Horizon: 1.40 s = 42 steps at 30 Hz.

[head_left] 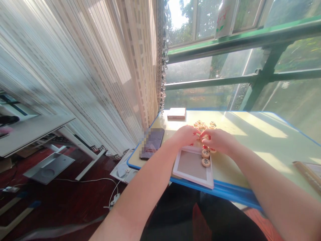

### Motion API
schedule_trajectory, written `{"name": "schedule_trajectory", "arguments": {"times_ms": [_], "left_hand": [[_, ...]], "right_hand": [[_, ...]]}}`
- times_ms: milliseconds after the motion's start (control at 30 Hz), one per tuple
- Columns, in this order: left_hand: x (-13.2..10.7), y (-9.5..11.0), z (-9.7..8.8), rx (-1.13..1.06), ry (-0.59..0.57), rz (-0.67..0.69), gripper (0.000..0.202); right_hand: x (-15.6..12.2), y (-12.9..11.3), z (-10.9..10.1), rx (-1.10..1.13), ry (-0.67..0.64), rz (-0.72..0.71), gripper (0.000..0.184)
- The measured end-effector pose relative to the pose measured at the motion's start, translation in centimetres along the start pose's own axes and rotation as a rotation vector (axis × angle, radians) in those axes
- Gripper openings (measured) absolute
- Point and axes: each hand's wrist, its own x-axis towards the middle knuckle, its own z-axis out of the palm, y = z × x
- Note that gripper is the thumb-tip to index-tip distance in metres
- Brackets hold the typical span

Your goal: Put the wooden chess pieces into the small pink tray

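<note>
My left hand point(188, 134) reaches in from the left, its thumb and fingertips drawn together at the near side of a cluster of round wooden Chinese chess pieces point(200, 126). Facing it, my right hand point(217, 140) has its fingers curled in a pinch over a piece in the same cluster. The two sets of fingertips almost meet and partly hide what lies between them. Below the hands is a shallow white-framed tray point(176, 164) with a grey-brown inside. Two pieces with dark characters, one piece point(205, 153) and another piece point(206, 162), lie along its right side.
A dark tablet-like device point(152, 144), partly pixelated, lies at the table's left edge. A small white box point(177, 113) stands at the back. A wooden-edged board point(307, 175) lies at the far right. Curtains point(112, 67) hang on the left; the yellow table point(263, 140) has a blue rim.
</note>
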Motion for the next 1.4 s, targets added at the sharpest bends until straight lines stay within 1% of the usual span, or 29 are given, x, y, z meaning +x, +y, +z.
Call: {"name": "schedule_trajectory", "arguments": {"times_ms": [167,267,367,433,500,567,633,733,867,933,1000,1167,1300,1400], "left_hand": [[-0.2,-0.3,0.3,-0.022,-0.033,0.024,0.026],[-0.2,-0.2,0.3,-0.077,-0.035,-0.006,0.024],[0.0,0.1,0.2,-0.115,-0.014,-0.073,0.02],[0.1,0.3,0.1,-0.143,0.036,-0.131,0.017],[0.2,0.6,-0.1,-0.215,0.116,-0.166,0.017],[0.3,0.8,-0.2,-0.338,0.205,-0.187,0.019],[0.4,0.9,-0.3,-0.481,0.269,-0.216,0.018],[0.4,0.8,-0.3,-0.642,0.329,-0.247,0.015],[0.6,0.7,-0.2,-0.81,0.371,-0.235,0.016],[0.6,0.7,-0.1,-0.865,0.384,-0.224,0.018],[0.6,0.7,-0.1,-0.875,0.385,-0.214,0.02],[0.6,0.6,0.0,-0.793,0.366,-0.215,0.019],[0.6,0.5,0.2,-0.822,0.354,-0.237,0.029],[0.7,0.4,0.4,-0.864,0.346,-0.226,0.033]], "right_hand": [[0.1,0.7,-0.2,-0.01,0.055,0.054,0.027],[0.4,1.3,-0.1,-0.045,0.08,0.088,0.028],[0.7,1.6,0.2,-0.039,0.077,0.11,0.029],[0.8,1.6,0.3,-0.041,0.083,0.115,0.029],[0.8,1.5,0.4,-0.034,0.109,0.105,0.029],[0.7,1.3,0.3,0.003,0.16,0.084,0.029],[0.5,1.1,0.2,0.055,0.225,0.052,0.029],[0.4,1.0,0.2,0.103,0.302,0.008,0.027],[0.3,1.0,0.2,0.116,0.363,-0.005,0.027],[0.3,1.1,0.1,0.132,0.376,-0.007,0.027],[0.3,1.1,0.1,0.158,0.373,-0.002,0.028],[0.4,1.2,0.4,0.155,0.362,-0.002,0.032],[0.4,1.3,0.5,0.165,0.356,-0.027,0.037],[0.3,1.3,0.3,0.168,0.352,-0.039,0.033]]}}
